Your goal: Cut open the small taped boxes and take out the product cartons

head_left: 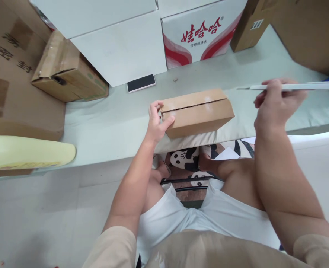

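A small brown cardboard box (195,115) rests on the pale green cloth near its front edge. Its top flaps meet at a dark lengthwise seam, with shiny patches beside it. My left hand (158,121) grips the box's left end, thumb on top and fingers at the far corner. Off to the right, apart from the box, my right hand (276,98) is closed around a long white utility knife (311,86). The knife's thin tip points left toward the box, and its rear end reaches the right edge of the view.
A phone (141,83) lies behind the box, before white cartons (125,48) and a red-and-white carton (200,37). Brown cartons (69,70) stand left, with a pale yellow bottle (30,152) nearby. Another narrow brown box (246,28) is at back right. My knees are below the edge.
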{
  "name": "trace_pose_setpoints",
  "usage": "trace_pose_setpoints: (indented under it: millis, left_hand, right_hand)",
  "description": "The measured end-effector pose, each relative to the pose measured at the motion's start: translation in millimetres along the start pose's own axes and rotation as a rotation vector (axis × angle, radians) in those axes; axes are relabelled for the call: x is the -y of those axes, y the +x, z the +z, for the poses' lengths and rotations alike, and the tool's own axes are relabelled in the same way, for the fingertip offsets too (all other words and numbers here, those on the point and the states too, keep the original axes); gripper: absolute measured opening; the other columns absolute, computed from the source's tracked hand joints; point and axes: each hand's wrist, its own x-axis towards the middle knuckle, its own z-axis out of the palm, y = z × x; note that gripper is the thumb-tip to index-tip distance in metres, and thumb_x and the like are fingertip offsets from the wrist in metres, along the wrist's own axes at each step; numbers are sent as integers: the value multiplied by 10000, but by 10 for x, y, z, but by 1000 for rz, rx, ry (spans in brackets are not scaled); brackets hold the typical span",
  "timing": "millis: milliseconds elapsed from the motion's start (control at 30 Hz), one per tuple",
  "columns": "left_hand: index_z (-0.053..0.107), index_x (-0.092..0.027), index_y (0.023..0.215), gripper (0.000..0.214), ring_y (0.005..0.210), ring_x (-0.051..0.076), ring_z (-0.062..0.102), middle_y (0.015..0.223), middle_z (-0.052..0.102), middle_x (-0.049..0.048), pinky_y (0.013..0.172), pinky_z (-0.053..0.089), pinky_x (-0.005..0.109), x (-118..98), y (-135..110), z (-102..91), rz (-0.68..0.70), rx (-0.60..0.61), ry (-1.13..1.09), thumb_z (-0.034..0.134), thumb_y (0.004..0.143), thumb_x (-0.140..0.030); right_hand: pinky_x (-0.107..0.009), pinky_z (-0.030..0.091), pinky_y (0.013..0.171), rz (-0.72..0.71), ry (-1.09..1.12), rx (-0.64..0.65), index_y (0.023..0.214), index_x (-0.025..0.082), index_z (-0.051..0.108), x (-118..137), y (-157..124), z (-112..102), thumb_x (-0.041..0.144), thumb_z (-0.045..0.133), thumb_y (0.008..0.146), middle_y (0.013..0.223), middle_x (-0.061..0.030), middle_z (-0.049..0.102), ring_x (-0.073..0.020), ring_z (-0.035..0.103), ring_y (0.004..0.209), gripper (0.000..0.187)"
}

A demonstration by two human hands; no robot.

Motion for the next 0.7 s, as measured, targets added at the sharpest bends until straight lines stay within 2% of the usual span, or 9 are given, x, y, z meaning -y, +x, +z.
trace_pose_setpoints:
  millis: [33, 100, 167, 267, 367, 433, 533, 633, 700]
  left_hand:
    - [408, -331, 1254, 552, 1274, 227, 524, 1310, 492, 78, 1043, 494, 395, -13, -9, -6, -17, -13, -4, 735, 842, -497]
    - [420, -301, 1191, 579, 1233, 219, 530, 1261, 496, 72, 991, 504, 378, -63, -30, -26, -50, -73, 23, 756, 800, -564]
    - [445, -269, 1102, 577, 1142, 206, 556, 1165, 517, 60, 925, 512, 362, -137, -47, -53, -86, -151, 60, 756, 765, -620]
    - [503, -241, 957, 528, 1001, 193, 580, 1033, 550, 46, 841, 506, 355, -254, -63, -94, -66, -223, 140, 718, 759, -682]
    - [542, -229, 807, 512, 945, 196, 591, 967, 572, 51, 813, 512, 365, -335, -77, -112, 49, -203, 193, 651, 797, -729]
    - [552, -225, 768, 517, 949, 202, 604, 958, 582, 58, 858, 532, 387, -361, -90, -108, 131, -176, 184, 651, 800, -731]
    - [586, -222, 821, 513, 1066, 231, 629, 1091, 617, 86, 983, 543, 442, -375, -114, -104, 223, -70, 148, 708, 763, -717]
    - [617, -221, 822, 479, 1258, 272, 594, 1306, 600, 106, 1080, 513, 494, -391, -137, -132, 267, 68, 155, 710, 785, -690]
    - [659, -225, 810, 427, 1347, 288, 549, 1397, 564, 100, 1140, 473, 521, -407, -149, -172, 292, 131, 178, 699, 824, -650]
  right_hand:
    - [-299, 476, 570, -4, -110, 58, 823, 232, 660, -119, 42, -6, 233, 560, 855, 632, 8, 585, -132, 560, 545, 104]
    - [-373, 556, 842, 6, -388, 278, 1034, 231, 687, -376, 102, -8, 226, 611, 820, 889, -29, 706, -181, 681, 807, 226]
    - [-482, 501, 1040, 38, -584, 456, 1112, 216, 693, -609, 127, 14, 163, 659, 743, 1081, -71, 726, -244, 688, 1018, 374]
    - [-555, 447, 1107, 86, -612, 502, 1079, 176, 711, -795, 133, 89, 93, 639, 707, 1175, -120, 717, -284, 672, 1109, 388]
    - [-483, 484, 1073, 75, -567, 474, 1064, 181, 723, -722, 115, 161, 106, 630, 750, 1132, -92, 729, -221, 683, 1003, 336]
    - [-387, 543, 921, 73, -418, 436, 953, 185, 740, -559, 62, 172, 139, 641, 785, 919, -41, 730, -160, 655, 802, 201]
    - [-270, 514, 679, 66, -85, 399, 794, 199, 738, -258, -71, 110, 165, 675, 804, 668, 23, 638, -103, 564, 613, 72]
    - [-238, 505, 610, 106, 126, 475, 754, 213, 751, -21, -156, -15, 182, 774, 752, 670, 30, 659, -91, 582, 598, 38]
    - [-262, 565, 697, 143, 171, 637, 745, 212, 768, 72, -139, -88, 189, 850, 677, 738, 12, 708, -110, 648, 674, 109]
